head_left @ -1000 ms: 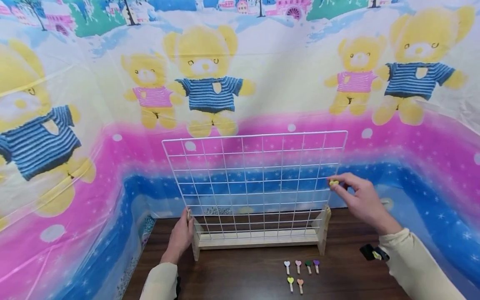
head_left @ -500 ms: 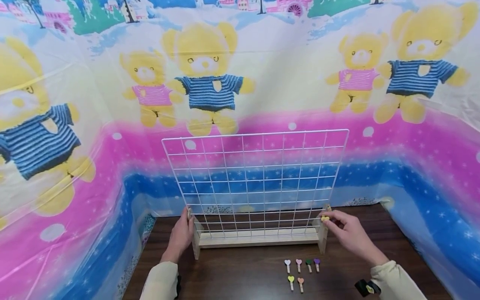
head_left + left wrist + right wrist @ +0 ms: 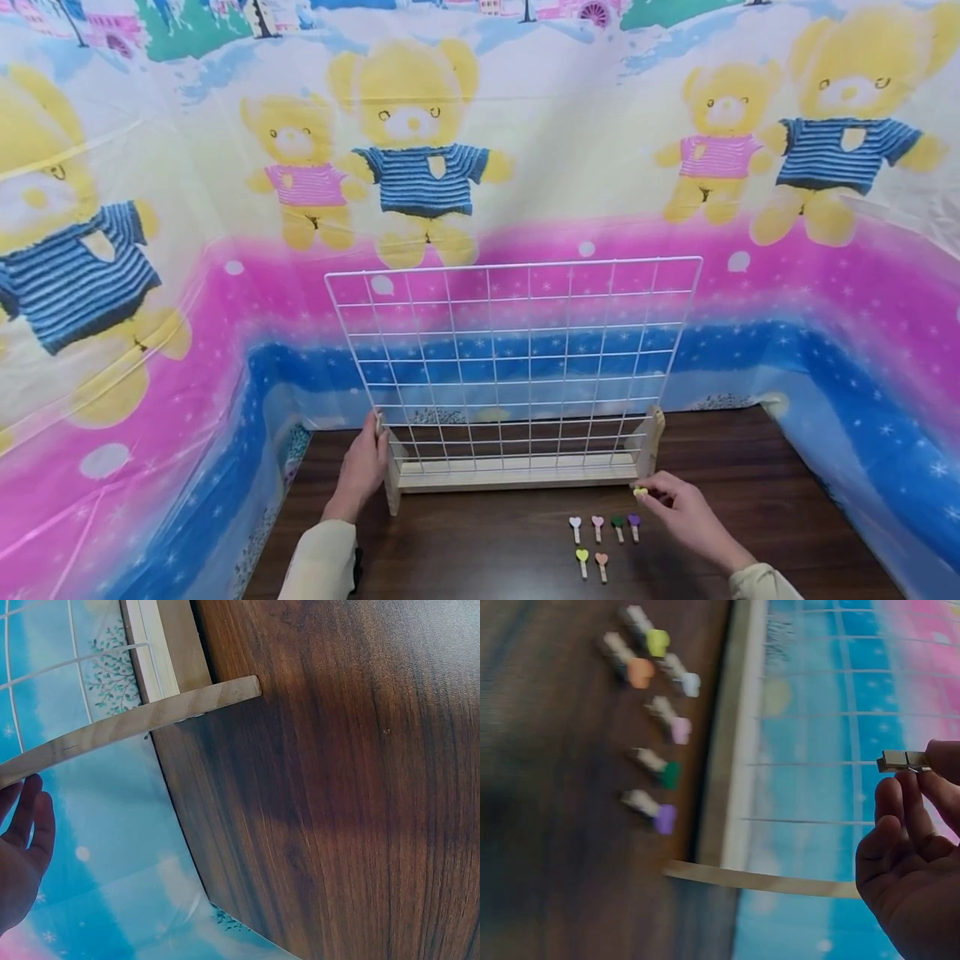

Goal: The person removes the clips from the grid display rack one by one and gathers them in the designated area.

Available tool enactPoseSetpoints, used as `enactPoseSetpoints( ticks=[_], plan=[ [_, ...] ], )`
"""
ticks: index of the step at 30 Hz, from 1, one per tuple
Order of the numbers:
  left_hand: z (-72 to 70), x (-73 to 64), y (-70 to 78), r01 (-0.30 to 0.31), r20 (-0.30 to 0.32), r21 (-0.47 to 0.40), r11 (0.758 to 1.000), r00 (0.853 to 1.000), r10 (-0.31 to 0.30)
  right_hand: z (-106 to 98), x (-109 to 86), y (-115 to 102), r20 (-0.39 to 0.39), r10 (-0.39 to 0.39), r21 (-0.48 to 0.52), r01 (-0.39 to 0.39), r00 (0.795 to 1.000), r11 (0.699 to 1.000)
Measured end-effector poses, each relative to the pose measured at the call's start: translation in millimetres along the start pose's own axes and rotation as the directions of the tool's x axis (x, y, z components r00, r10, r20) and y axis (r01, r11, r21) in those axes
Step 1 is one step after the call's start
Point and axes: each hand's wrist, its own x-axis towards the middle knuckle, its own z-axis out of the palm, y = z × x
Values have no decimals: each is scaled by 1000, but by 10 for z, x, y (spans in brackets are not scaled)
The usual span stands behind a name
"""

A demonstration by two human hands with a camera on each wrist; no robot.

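Observation:
A white wire grid (image 3: pixel 529 360) stands upright in a wooden base (image 3: pixel 517 475). My left hand (image 3: pixel 362 468) holds the left wooden end piece (image 3: pixel 393 487); in the left wrist view, fingertips (image 3: pixel 46 814) touch that board (image 3: pixel 150 716), and the thumb is out of sight. Between thumb and fingers, my right hand (image 3: pixel 686 515) pinches a small clothespin (image 3: pixel 640 492) with a pale yellow heart, just in front of the base's right end. Seen from the right wrist, the clothespin's (image 3: pixel 904 760) wooden side faces the camera.
Several heart clothespins lie on the dark wooden table (image 3: pixel 465 550) in two rows: white (image 3: pixel 575 528), pink (image 3: pixel 597 528), green (image 3: pixel 617 528) and purple (image 3: pixel 634 527), with yellow-green (image 3: pixel 582 562) and orange (image 3: pixel 602 566) nearer. A bear-print cloth (image 3: pixel 570 183) covers the walls behind.
My right hand has come down from the grid's right edge, past the right end piece, to low over the table, still pinching the yellow clothespin. My left hand has stayed put.

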Motion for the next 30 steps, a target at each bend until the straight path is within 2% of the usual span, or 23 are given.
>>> enactPoseSetpoints(
  ticks=[6,9,14,16,21,30],
  plan=[
    [-18,2,11,5,13,-3,1000,1000,-5,202,-113,211,97,70,18,-72,993,997],
    [-19,-1,9,14,17,-3,1000,1000,-14,284,-161,308,130,68,3,-69,989,998],
    [-21,8,0,3,6,-2,1000,1000,-3,387,-234,442,148,11,-35,-6,989,999],
    [-21,9,5,7,3,1,1000,1000,-7,422,-260,485,182,-12,-28,18,983,999],
    [-24,12,16,13,7,4,1000,1000,-13,497,-305,556,288,-8,-9,11,958,1000],
    [-16,-5,9,10,10,3,1000,1000,-10,594,-308,613,348,25,5,-28,937,1000]
  ],
)
